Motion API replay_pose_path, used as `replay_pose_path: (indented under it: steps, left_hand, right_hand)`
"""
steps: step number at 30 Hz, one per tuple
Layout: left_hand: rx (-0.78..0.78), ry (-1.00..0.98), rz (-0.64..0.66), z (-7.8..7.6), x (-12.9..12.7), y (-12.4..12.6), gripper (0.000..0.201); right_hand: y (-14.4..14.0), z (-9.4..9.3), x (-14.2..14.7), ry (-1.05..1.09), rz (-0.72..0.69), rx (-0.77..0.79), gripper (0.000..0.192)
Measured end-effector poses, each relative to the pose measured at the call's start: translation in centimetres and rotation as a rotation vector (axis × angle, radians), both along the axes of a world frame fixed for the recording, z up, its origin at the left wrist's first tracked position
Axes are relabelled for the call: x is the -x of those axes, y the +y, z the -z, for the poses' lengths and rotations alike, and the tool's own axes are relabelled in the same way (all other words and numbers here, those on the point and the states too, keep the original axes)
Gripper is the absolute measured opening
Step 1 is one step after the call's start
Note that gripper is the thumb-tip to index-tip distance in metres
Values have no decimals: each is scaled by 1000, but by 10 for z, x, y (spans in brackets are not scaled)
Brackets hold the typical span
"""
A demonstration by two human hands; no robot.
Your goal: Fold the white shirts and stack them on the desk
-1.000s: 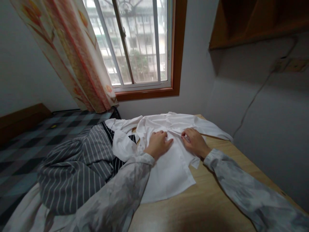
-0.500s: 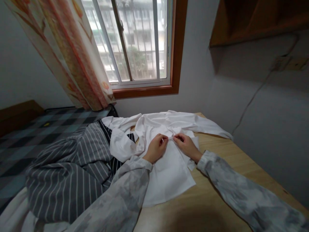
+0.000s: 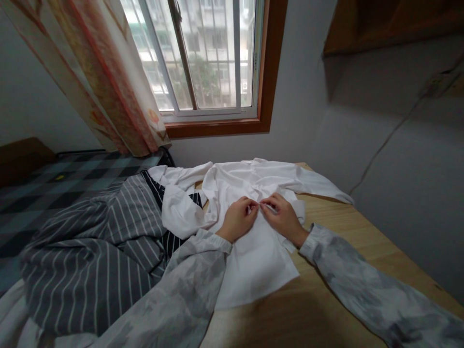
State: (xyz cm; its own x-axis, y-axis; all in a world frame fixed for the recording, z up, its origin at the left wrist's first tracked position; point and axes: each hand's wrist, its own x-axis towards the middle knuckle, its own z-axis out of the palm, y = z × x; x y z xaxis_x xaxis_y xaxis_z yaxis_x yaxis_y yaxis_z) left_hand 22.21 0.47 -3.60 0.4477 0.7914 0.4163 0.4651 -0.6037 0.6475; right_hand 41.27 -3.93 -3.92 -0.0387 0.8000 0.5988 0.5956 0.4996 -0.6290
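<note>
No text, label, brand, number or sign can be read anywhere: not on the white shirt (image 3: 253, 251), the striped garment (image 3: 101, 251) or the curtain (image 3: 108, 82).

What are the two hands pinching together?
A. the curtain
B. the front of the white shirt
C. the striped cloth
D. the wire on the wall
B: the left hand and the right hand meet fingertip to fingertip on the front of the white shirt, which lies spread on the wooden table; the striped cloth lies off to the left, untouched.
</note>
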Motion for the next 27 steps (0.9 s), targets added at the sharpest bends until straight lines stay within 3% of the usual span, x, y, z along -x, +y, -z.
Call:
replay_pose_path:
  steps: [11, 21, 24, 27]
  left_hand:
    - [76, -94, 17, 8, -2, 5, 13]
    - [154, -137, 18, 9, -2, 7, 14]
    - [184, -171, 10, 11, -2, 9, 13]
    - [209, -191, 3, 12, -2, 10, 12]
  right_hand:
    - [-7, -4, 1, -310, 156, -53, 11]
    - [-13, -9, 3, -406, 118, -60, 10]
    - [-16, -12, 3, -334, 33, -49, 21]
    - [-14, -10, 1, -105, -18, 7, 29]
